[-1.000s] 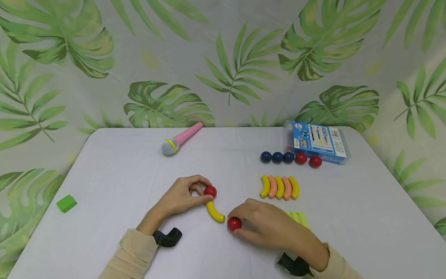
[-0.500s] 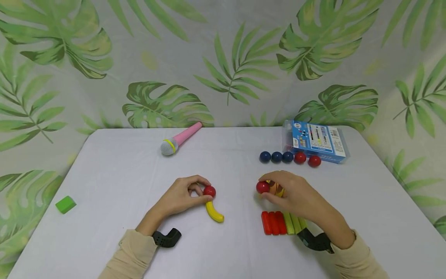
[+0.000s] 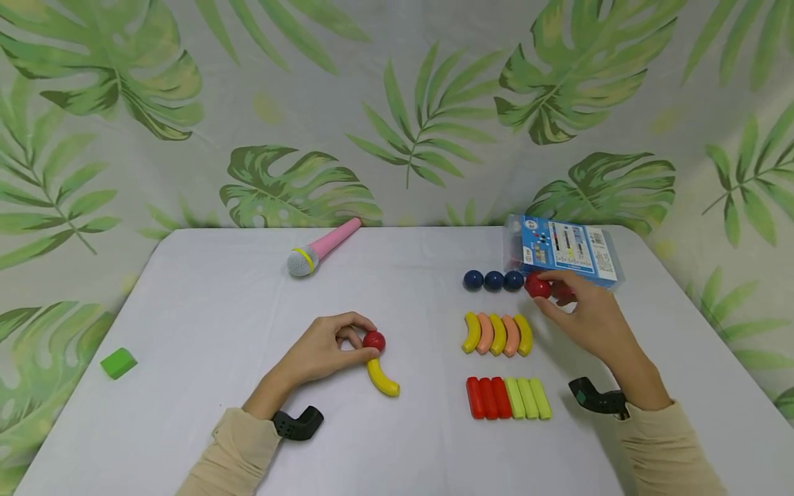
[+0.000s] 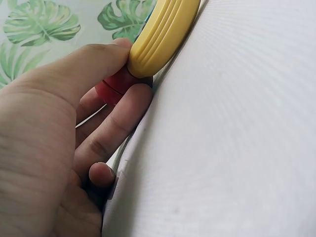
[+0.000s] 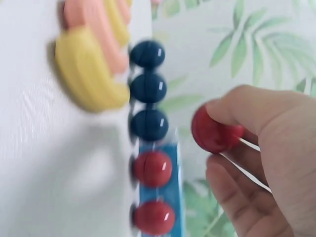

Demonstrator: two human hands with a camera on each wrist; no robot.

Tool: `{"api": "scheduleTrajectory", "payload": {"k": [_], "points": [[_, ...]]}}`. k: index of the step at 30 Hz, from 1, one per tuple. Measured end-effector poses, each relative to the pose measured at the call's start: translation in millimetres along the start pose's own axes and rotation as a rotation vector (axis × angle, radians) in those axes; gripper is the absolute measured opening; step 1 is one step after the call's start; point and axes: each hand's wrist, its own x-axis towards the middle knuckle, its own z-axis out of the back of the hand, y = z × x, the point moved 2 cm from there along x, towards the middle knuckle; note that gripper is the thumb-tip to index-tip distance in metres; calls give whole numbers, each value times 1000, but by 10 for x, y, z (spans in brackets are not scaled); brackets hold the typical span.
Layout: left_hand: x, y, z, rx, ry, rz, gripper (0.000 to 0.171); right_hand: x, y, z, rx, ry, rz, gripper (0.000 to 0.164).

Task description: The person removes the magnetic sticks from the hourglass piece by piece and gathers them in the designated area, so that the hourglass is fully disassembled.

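Note:
My left hand [image 3: 329, 348] pinches a red ball [image 3: 374, 340] low over the white table. One end of a curved yellow rod [image 3: 383, 379] touches this ball, and the left wrist view shows the ribbed yellow rod [image 4: 165, 37] close up beside thumb and fingers. At the back right, my right hand [image 3: 586, 317] holds another red ball [image 5: 210, 129] between thumb and fingers, raised off the table. Near it stands a row of dark blue balls [image 5: 149, 89] and red balls [image 5: 153, 169]. In the head view my right hand partly covers the row's red end.
Yellow and salmon curved rods [image 3: 497, 334] lie in a row at the right, with red and lime straight rods [image 3: 509, 398] in front. A blue box [image 3: 567, 249] stands behind the balls. A pink toy microphone [image 3: 322, 248] and a green block [image 3: 118, 362] lie farther left.
My right hand has carried its red ball from near the yellow rod's free end to the back right, over the row of balls. My left hand has stayed in place.

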Motion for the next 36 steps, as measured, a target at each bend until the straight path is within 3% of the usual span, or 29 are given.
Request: {"api": "scheduleTrajectory", "payload": {"k": [12,19,36], "points": [[-6,-13,8,6,-2,4,35,-120,-537,51,5,-164,-256,42],[-3,-18,8,-3,0,1,35,-181,-700,6,-17,-141,-325,45],[6,15,-1,-13,0,-4,35,-227,-811,-114,4,-87,-415,49]]}}
